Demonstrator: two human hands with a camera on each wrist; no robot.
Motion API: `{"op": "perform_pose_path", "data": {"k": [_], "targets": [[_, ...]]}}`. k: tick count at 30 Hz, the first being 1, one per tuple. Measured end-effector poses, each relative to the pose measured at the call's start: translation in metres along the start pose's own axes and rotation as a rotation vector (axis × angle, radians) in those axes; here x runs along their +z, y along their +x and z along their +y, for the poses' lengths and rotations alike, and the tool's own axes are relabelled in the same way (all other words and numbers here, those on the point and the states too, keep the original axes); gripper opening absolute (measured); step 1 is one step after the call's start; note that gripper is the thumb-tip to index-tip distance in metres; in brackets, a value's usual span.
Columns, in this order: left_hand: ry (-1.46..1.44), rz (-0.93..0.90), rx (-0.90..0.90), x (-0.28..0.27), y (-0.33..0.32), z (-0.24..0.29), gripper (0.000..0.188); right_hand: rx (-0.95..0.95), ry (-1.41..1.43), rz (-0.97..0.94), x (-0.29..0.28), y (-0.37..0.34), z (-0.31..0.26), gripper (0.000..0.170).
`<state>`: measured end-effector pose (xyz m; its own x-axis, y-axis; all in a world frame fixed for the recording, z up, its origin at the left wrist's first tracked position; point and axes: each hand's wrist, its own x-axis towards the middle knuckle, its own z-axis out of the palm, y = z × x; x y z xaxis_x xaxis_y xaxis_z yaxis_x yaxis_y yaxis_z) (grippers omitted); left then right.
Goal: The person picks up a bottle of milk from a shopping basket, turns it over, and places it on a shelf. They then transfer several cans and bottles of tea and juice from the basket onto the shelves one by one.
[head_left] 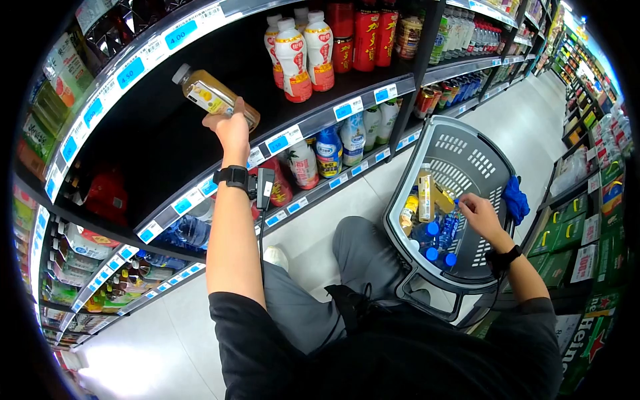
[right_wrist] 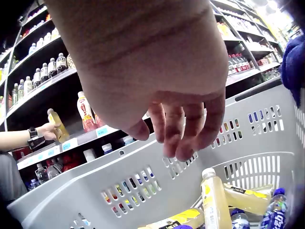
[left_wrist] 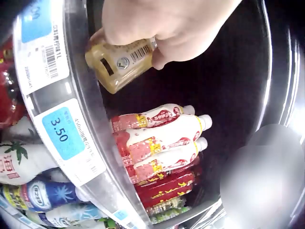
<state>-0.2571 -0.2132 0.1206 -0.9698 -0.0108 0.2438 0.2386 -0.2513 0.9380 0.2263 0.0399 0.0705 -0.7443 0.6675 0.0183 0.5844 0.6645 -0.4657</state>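
My left hand [head_left: 231, 133] grips a bottle of pale yellow juice [head_left: 205, 92] over the dark shelf, its cap tilted up and to the left. In the left wrist view the fingers wrap the bottle [left_wrist: 121, 67] close to the shelf's price strip. My right hand [head_left: 481, 217] hangs over the grey shopping basket [head_left: 460, 131], fingers loosely bent and holding nothing. Below it in the right wrist view, a juice bottle [right_wrist: 214, 202] stands upright beside a lying one [right_wrist: 250, 199]. Several blue-capped bottles [head_left: 449, 230] also sit in the basket.
White-and-pink bottles [head_left: 293, 63] and red cans [head_left: 366, 40] stand further along the same shelf. More bottles [head_left: 328, 152] line the shelf below. A blue cloth [head_left: 515, 199] hangs at the basket's right rim. Green cartons [head_left: 570, 210] are stacked on the right.
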Motion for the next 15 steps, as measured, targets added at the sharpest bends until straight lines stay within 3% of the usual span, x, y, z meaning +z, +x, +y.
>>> {"op": "perform_pose_path", "data": {"k": [3, 6, 9, 13, 15], "targets": [[0.15, 0.044, 0.084, 0.005, 0.002, -0.012, 0.072, 0.032, 0.002, -0.01, 0.002, -0.002, 0.003, 0.02], [0.436, 0.063, 0.373, 0.002, 0.008, -0.026, 0.071, 0.058, -0.036, -0.033, 0.004, -0.002, 0.009, 0.022], [0.606, 0.063, 0.525, -0.002, 0.011, -0.037, 0.07, 0.005, -0.077, -0.06, 0.013, 0.008, 0.033, 0.023], [0.661, 0.089, 0.416, 0.004, 0.001, -0.022, 0.078, 0.028, -0.185, -0.164, 0.025, 0.031, 0.064, 0.028], [0.619, -0.045, 0.407, -0.002, 0.011, -0.026, 0.08, 0.024, -0.2, -0.177, 0.037, 0.041, 0.075, 0.025]]}}
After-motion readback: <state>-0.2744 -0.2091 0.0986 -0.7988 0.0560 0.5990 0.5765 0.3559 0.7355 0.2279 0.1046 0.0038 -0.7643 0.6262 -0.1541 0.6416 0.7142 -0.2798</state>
